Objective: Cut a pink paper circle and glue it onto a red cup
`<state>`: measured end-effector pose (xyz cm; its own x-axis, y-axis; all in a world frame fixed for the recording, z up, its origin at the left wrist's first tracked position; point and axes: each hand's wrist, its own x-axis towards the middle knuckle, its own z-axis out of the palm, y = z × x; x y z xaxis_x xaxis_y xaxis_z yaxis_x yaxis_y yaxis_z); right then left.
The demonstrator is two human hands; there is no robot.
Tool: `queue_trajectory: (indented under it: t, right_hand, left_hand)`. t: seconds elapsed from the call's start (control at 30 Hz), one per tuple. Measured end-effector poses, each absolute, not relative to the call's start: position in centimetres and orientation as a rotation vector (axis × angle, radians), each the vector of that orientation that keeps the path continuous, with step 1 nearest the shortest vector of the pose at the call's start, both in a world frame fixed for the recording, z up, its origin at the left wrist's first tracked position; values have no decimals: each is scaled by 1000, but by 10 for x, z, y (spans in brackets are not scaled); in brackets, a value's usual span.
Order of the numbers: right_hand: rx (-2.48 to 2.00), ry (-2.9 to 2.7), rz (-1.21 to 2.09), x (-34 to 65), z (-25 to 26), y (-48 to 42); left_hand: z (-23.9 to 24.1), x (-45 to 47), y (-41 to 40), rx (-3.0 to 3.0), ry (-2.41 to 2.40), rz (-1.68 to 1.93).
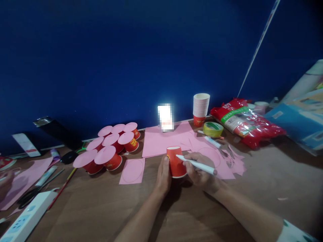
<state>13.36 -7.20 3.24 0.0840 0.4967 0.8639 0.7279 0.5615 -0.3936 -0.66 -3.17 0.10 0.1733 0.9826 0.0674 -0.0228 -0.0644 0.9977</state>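
A red paper cup (175, 162) stands upside down on the wooden table (106, 205), in front of me. My left hand (163, 177) is closed around the cup's left side. My right hand (199, 171) grips a white pen (197, 164), its tip touching the cup's right side. Pink paper sheets (164, 139) lie just behind the cup. A small pink sheet with a drawn circle (132, 170) lies to the left of my left hand.
Several red cups capped with pink discs (111, 149) cluster at left. A cup stack (200, 108), green tape roll (213, 129), glue stick (212, 142) and red cup package (246, 122) lie at back right. Scissors (30, 196), power strip (25, 220) and another person's hand (5, 183) are far left.
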Motion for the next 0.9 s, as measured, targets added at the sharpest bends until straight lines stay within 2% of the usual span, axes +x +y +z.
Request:
queue_trajectory:
  t: [0.9]
  right_hand:
    - [-1074, -1592, -241, 133, 33, -71]
  left_hand:
    - [3, -6, -33, 1343, 981, 1119]
